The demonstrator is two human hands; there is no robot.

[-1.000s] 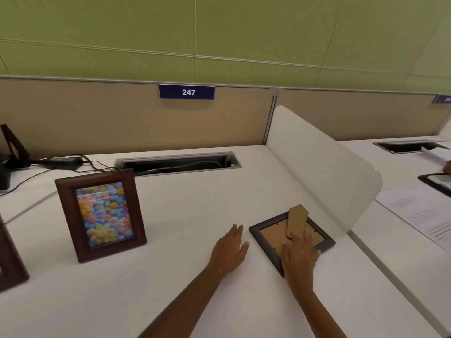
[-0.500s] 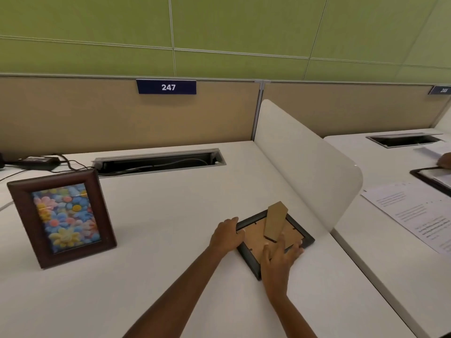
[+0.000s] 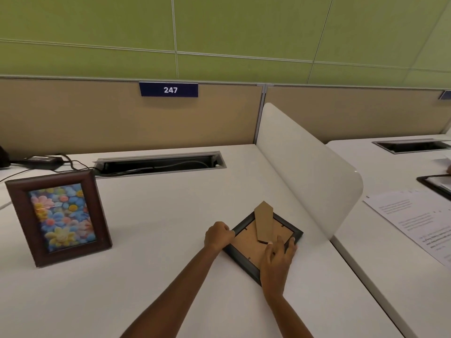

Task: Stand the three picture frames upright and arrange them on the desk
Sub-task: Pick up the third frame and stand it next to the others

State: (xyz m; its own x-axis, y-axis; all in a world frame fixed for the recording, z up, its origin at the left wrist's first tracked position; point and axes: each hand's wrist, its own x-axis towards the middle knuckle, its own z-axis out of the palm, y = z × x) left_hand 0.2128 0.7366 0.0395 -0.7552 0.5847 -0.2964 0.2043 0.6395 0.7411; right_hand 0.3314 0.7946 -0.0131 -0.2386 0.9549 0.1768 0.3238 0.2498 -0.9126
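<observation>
Since a second ago: left hand (image 3: 218, 236) now curled on the black frame (image 3: 244, 254) edge. White desk (image 3: 170, 215): brown flower frame (image 3: 58, 217) upright at left; black frame face-down near the divider (image 3: 310, 167), stand (image 3: 263, 222) raised. Right hand (image 3: 278, 258) flat on its backing, fingers spread.

The one legible marking is the number "247", in white digits on a dark blue nameplate (image 3: 168, 89) fixed along the top edge of the tan partition panel (image 3: 122, 118), at about 12 o'clock from the worktop (image 3: 170, 196). A second blue plate (image 3: 446, 95) sits on the neighbouring panel toward 2 o'clock, cut off by the picture's edge, its digits not readable. A printed sheet of paper (image 3: 415, 220) at 3 o'clock carries lines of text too small and blurred to read.
</observation>
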